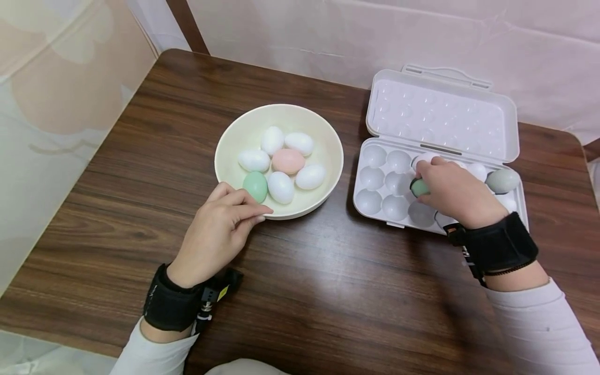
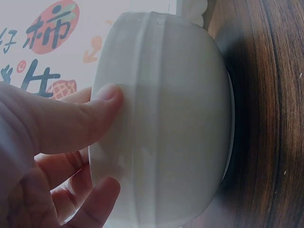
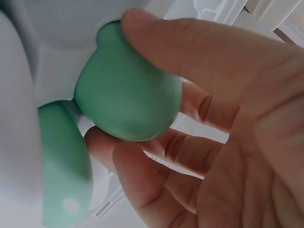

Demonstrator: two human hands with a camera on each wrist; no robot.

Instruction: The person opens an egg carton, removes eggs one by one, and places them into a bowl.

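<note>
A cream bowl (image 1: 234,136) stands mid-table and holds several white eggs, one pink egg (image 1: 288,161) and one green egg (image 1: 255,186). My left hand (image 1: 253,214) rests against the bowl's near-left outer wall (image 2: 171,118), with the thumb (image 2: 80,118) pressed flat on it. To the right lies an open white egg carton (image 1: 372,208). My right hand (image 1: 424,179) hovers over its middle cells and grips a green egg (image 1: 419,187) (image 3: 128,95) between thumb and fingers. A second green egg (image 3: 64,161) sits just beside it, hidden under the hand in the head view.
The carton's lid (image 1: 440,114) lies open toward the back wall. White eggs (image 1: 477,171) and a grey-green egg (image 1: 502,180) fill its right cells; the left cells (image 1: 375,179) hold nothing. Dark wood table (image 1: 328,291) runs bare along the front. Cloth hangs behind.
</note>
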